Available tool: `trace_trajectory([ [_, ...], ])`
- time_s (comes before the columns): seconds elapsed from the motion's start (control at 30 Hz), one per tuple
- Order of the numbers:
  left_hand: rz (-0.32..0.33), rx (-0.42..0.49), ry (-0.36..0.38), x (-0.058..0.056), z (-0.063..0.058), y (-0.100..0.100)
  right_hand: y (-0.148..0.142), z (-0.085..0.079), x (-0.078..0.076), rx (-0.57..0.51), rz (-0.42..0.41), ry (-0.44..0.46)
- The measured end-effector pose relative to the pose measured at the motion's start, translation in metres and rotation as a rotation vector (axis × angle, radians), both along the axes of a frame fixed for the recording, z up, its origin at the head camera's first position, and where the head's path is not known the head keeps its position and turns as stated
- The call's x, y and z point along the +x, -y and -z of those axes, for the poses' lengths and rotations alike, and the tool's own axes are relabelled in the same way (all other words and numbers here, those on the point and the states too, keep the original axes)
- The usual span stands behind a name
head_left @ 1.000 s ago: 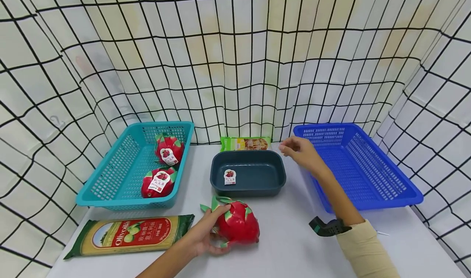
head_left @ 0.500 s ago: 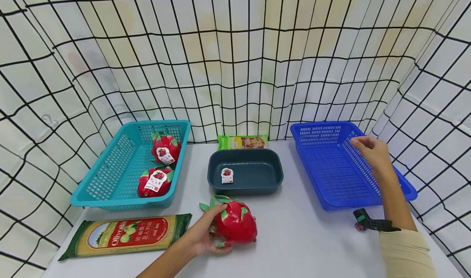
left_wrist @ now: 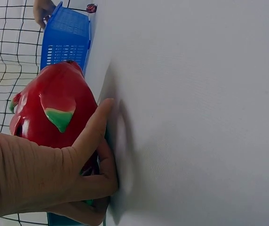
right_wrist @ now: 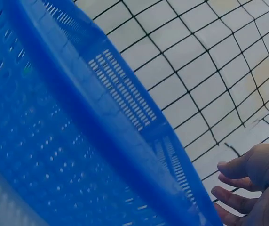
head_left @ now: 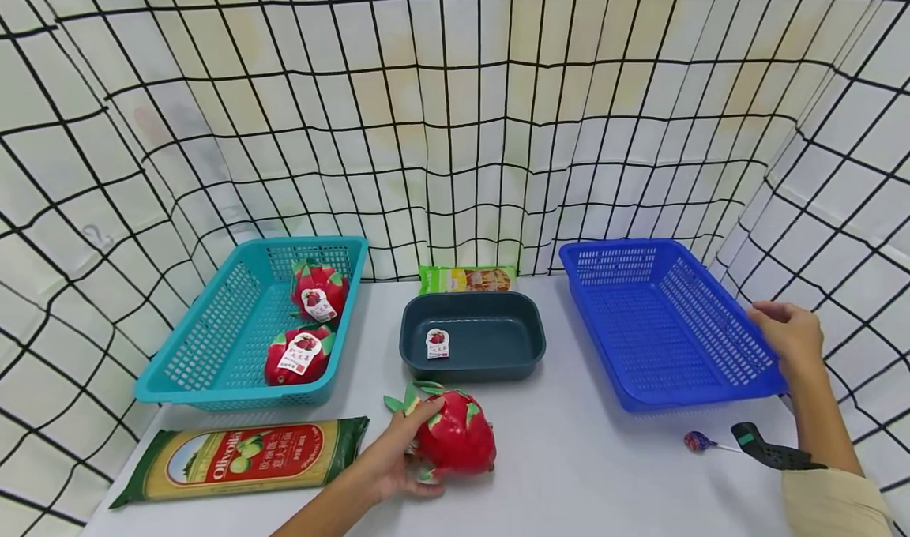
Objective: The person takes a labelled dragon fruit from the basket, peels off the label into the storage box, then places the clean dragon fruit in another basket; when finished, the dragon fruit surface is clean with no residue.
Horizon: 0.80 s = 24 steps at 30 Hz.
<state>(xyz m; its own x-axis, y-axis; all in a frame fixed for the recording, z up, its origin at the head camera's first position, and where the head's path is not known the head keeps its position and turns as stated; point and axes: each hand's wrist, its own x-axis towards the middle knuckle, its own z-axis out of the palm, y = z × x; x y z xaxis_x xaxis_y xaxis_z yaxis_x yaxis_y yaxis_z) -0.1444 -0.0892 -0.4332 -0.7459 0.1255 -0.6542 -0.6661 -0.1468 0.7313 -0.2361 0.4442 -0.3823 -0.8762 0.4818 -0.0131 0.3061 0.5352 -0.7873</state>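
On the white table, a red dragon fruit with green-tipped scales point(head_left: 462, 434) point(left_wrist: 54, 99) lies in the grip of my left hand point(head_left: 398, 456) point(left_wrist: 50, 174). Its thumb is on the upper side and the other fingers are partly hidden beneath. My right hand point(head_left: 789, 338) point(right_wrist: 259, 183) is beside the right rim of the blue basket point(head_left: 657, 316) point(right_wrist: 73, 113). In the right wrist view its thumb and fingers are loosely bent, spaced apart, and hold nothing. Whether a fingertip touches the rim is unclear.
Two labelled dragon fruits point(head_left: 298, 355) sit in the teal basket point(head_left: 159, 379). A dark tray point(head_left: 498, 339) bearing a fruit sticker point(head_left: 437, 343) stands mid-table, before a green packet point(head_left: 465, 279). A spaghetti pack point(head_left: 242, 460) lies front left, a lollipop point(head_left: 697, 442) front right.
My right hand has moved right, from near the green packet across the blue basket to its outer right rim. The lollipop has come into fuller view. My left hand still grips the dragon fruit.
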Motion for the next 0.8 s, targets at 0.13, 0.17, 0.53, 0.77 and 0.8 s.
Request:
trace_trajectory([
  [0.13, -0.014, 0.014, -0.009, 0.001, 0.001, 0.0, -0.007, 0.008, 0.0, 0.035, 0.015, 0.048],
  [0.17, -0.013, 0.015, -0.013, 0.001, 0.002, 0.0, -0.008, 0.01, 0.0, 0.04, 0.026, 0.058],
  [0.53, -0.021, 0.076, -0.092, 0.008, 0.008, 0.004, -0.017, 0.017, 0.001, 0.004, 0.063, 0.133],
  [0.77, 0.007, 0.145, -0.083, 0.024, -0.013, 0.017, -0.016, 0.016, -0.002, 0.002, 0.077, 0.124],
  [0.8, 0.029, 0.148, -0.084, 0.026, -0.017, 0.018, -0.016, 0.016, -0.002, 0.005, 0.078, 0.121],
])
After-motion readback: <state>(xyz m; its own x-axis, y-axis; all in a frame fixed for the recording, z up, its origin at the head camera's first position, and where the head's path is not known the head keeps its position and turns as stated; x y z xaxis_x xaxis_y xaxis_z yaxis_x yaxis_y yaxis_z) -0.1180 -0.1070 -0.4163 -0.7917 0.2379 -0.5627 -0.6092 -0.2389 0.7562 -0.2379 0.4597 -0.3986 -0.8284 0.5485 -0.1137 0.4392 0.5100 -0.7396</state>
